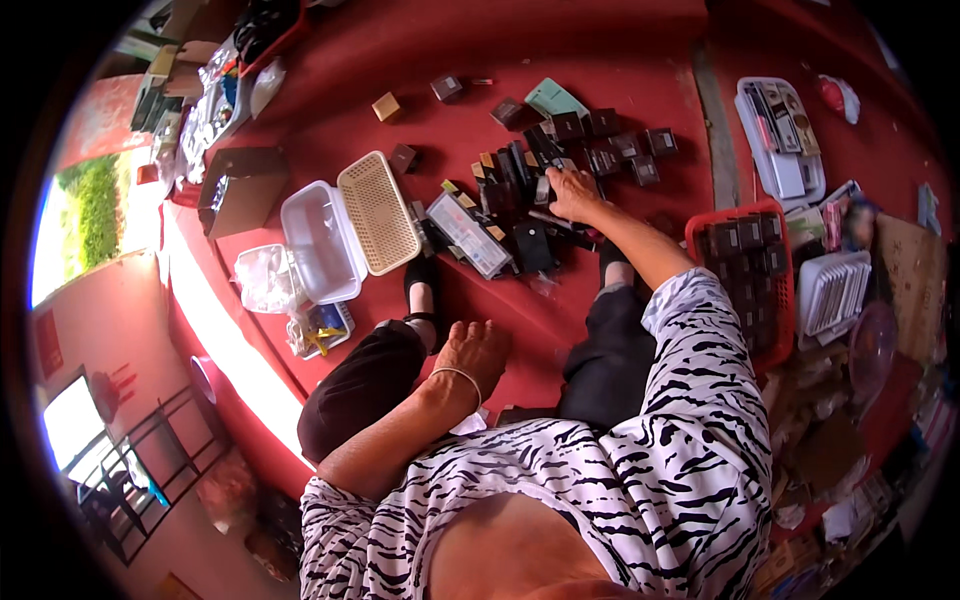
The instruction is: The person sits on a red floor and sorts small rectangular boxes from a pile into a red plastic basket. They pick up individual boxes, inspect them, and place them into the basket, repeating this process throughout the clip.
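Note:
My right hand (575, 194) reaches into a pile of small dark boxes and slim dark tubes on the red floor. Its fingers are bent closed around something beside a small grey-topped box (542, 190), but the thing in them is mostly covered. My left hand (474, 358) stays low between my knees, back upward, with a pale bracelet at the wrist. Its fingers bend down out of sight. A clear-lidded flat case (470, 234) lies left of the pile. Behind it are dark square boxes (602, 122) and a light green card (555, 97).
To the left are a white plastic bin (322, 240), a cream perforated basket (378, 212) and a cardboard carton (240, 190). On the right stand a red basket (785, 300) of dark boxes and a white tray (742, 100) with packets. My feet flank the pile.

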A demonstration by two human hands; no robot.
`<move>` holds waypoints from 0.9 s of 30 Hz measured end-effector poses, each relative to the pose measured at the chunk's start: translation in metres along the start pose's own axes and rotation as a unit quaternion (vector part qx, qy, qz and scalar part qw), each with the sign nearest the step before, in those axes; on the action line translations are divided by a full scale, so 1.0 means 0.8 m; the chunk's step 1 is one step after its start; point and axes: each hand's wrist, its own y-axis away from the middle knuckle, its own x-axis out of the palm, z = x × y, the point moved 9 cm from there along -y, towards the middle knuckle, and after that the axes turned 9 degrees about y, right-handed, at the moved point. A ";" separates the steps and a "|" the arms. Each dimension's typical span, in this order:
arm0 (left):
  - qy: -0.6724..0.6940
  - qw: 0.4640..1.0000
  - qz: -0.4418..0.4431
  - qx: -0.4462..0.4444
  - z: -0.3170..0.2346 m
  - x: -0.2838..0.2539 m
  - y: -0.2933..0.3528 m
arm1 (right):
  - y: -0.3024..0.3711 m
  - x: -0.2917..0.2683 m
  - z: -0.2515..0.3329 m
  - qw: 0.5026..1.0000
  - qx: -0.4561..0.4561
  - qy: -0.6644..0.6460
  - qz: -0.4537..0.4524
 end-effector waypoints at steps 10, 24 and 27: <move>0.277 0.956 -0.089 0.039 0.016 -0.078 -0.017 | 0.042 -0.047 -0.038 0.504 0.012 -0.862 0.052; 0.183 0.902 -0.391 0.032 0.035 -0.170 -0.016 | 0.074 -0.163 0.150 0.590 -0.171 -0.765 0.193; 0.240 0.894 -0.377 0.017 0.037 -0.148 -0.018 | 0.083 -0.172 0.174 0.551 -0.207 -0.786 0.189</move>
